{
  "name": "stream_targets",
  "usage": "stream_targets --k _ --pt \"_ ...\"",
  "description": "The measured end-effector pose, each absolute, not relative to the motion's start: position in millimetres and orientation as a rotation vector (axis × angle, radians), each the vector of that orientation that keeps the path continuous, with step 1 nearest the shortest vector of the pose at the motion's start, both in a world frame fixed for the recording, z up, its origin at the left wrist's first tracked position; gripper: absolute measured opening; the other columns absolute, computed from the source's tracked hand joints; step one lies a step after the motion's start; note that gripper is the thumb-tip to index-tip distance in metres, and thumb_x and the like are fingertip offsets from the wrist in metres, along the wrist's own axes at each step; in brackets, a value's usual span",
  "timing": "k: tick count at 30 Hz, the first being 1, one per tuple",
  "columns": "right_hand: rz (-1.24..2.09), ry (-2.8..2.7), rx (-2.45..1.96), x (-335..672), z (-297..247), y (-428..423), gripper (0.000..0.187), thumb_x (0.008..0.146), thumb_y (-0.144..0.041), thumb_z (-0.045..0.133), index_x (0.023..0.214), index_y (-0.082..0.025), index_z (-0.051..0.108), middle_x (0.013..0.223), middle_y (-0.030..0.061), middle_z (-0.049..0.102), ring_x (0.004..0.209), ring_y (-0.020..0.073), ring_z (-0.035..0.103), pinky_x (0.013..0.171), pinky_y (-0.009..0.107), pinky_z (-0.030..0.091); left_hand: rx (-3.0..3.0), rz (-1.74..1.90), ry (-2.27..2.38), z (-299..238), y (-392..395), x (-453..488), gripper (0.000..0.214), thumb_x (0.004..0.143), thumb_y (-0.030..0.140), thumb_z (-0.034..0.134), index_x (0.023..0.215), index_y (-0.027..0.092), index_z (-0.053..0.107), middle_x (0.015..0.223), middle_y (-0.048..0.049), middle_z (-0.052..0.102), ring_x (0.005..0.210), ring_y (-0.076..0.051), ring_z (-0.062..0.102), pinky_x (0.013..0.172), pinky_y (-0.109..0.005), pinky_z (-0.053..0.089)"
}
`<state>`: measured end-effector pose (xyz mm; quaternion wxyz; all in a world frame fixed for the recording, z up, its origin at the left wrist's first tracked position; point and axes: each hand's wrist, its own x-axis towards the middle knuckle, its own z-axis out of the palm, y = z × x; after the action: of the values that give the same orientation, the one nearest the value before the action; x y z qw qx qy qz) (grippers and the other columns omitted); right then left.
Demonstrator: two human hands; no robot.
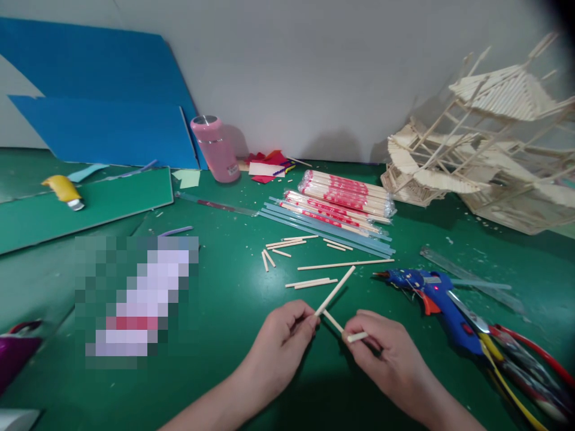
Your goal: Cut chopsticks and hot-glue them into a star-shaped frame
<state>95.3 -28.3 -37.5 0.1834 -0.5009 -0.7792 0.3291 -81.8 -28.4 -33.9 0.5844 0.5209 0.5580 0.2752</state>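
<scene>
My left hand (285,341) is closed on a pale wooden stick (339,288) that slants up and right. A second wooden stick (333,322) runs from that one to my right hand (389,350), whose fingers pinch it. The end of a short stick (358,337) shows at my right fingertips; whether it is joined to the second one I cannot tell. Just beyond my hands lie a long stick (345,264) and several cut pieces (312,282). To the right rests a blue hot glue gun (442,293) with an orange trigger.
Wrapped stick bundles (345,191) and bluish glue sticks (323,227) lie farther back. A wooden stick model (494,143) stands back right. Pliers (525,359) lie at right. A pink bottle (218,149), blue boards (103,131) and a yellow cutter (63,190) are at left.
</scene>
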Motion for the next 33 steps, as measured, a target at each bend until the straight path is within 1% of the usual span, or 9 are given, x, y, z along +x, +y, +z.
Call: stream_targets --k 9,19,26,33 --pt "0.982 -2.196 -1.392 94.5 -35.4 -27.4 0.019 0.077 -0.016 0.043 0.06 -0.019 0.051 0.054 -0.0037 0.044 0.051 0.0086 0.041 0.047 0.02 0.029 1.203 0.639 1.293 -34.2 -28.8 -82.0 0.026 0.08 0.034 0.044 0.065 0.015 0.054 0.057 0.003 0.043 0.053 -0.01 0.036 0.049 -0.021 0.027" --pt "0.966 -2.202 -1.386 93.8 -35.9 -27.7 0.018 0.076 -0.014 0.043 0.06 -0.019 0.051 0.054 -0.0039 0.043 0.05 0.0085 0.041 0.046 0.02 0.029 1.211 0.627 1.294 -33.5 -28.7 -81.9 0.026 0.08 0.033 0.043 0.065 0.015 0.053 0.056 0.003 0.043 0.053 -0.01 0.036 0.049 -0.021 0.026" --pt "0.963 -2.186 -1.374 93.0 -35.6 -27.5 0.018 0.075 -0.014 0.044 0.06 -0.019 0.051 0.054 -0.0039 0.044 0.05 0.0086 0.041 0.046 0.02 0.03 1.224 0.645 1.302 -34.5 -28.7 -81.8 0.026 0.079 0.033 0.044 0.064 0.015 0.054 0.057 0.0022 0.046 0.054 -0.01 0.038 0.05 -0.021 0.028" --pt "0.991 -2.164 -1.395 90.9 -38.3 -29.0 0.017 0.076 -0.014 0.044 0.06 -0.018 0.05 0.054 -0.0041 0.043 0.051 0.0089 0.041 0.047 0.02 0.029 1.205 0.637 1.326 -31.2 -28.0 -79.5 0.025 0.079 0.032 0.042 0.062 0.016 0.049 0.055 0.0034 0.04 0.053 -0.01 0.035 0.049 -0.022 0.026"
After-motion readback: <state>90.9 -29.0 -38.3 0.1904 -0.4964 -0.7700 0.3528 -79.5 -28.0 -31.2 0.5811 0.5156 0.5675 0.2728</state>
